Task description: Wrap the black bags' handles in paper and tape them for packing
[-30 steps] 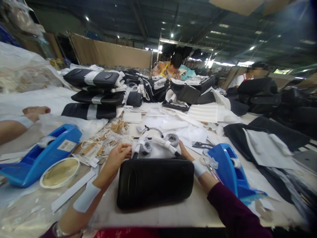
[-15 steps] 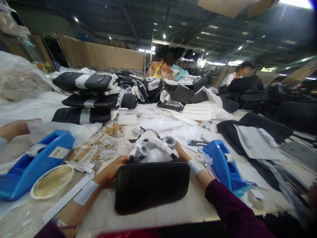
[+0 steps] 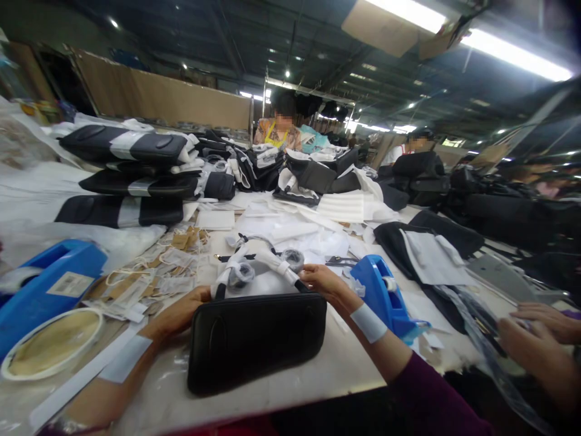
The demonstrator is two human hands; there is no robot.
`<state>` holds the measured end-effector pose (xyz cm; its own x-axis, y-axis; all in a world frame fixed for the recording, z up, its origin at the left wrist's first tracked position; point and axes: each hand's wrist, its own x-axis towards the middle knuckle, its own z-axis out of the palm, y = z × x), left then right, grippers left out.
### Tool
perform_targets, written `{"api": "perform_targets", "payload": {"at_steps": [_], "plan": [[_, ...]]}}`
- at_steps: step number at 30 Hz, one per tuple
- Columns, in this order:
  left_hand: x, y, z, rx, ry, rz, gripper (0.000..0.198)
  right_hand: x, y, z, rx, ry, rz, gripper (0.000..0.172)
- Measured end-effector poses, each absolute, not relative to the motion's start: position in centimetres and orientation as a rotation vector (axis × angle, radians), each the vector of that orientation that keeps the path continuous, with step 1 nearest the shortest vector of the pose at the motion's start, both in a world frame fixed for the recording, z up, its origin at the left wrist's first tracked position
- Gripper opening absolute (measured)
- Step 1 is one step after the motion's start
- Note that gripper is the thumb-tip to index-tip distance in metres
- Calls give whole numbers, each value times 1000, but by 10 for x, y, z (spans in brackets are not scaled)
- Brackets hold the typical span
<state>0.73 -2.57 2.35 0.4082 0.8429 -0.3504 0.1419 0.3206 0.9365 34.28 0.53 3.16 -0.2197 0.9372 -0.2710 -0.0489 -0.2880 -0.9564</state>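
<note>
A black handbag (image 3: 256,342) lies in front of me on the table, its base facing me. Its handles (image 3: 267,254) are wrapped in white padding, with clear film around the rings on both sides. My left hand (image 3: 188,306) grips the bag's left end, its fingertips partly hidden behind the bag. At the right end, my right hand (image 3: 322,280) has its fingers closed against the base of the wrapped handle. Each of my forearms carries a pale strip of tape, the left one (image 3: 124,358) and the right one (image 3: 368,323).
Blue tape dispensers stand left (image 3: 49,290) and right (image 3: 379,290). Tags (image 3: 149,272) and a shallow bowl (image 3: 54,342) lie left. Black bags (image 3: 122,209) are stacked beyond. Another person's hands (image 3: 535,339) are at far right; a person (image 3: 276,130) is across the table.
My view has swung right, so things sit further left. My right hand's fingers now show at the handle base. Another person's hands have come into view at right.
</note>
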Motion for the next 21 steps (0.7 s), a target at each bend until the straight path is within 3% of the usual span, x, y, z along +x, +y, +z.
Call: {"api": "perform_targets", "payload": {"at_steps": [5, 9, 12, 17, 21], "plan": [[14, -34, 29, 1036, 919, 699, 33, 343, 6, 25, -1197, -1125, 1732, 25], [14, -39, 22, 970, 937, 698, 17, 355, -4, 18, -1151, -1168, 1833, 32], [11, -43, 18, 968, 1027, 655, 9, 362, -10, 16, -1122, -1244, 1869, 29], [12, -46, 18, 936, 1055, 649, 14, 365, -9, 28, -1072, -1365, 1895, 27], [14, -45, 24, 839, 977, 691, 27, 364, -7, 38, -1046, -1404, 1919, 37]]}}
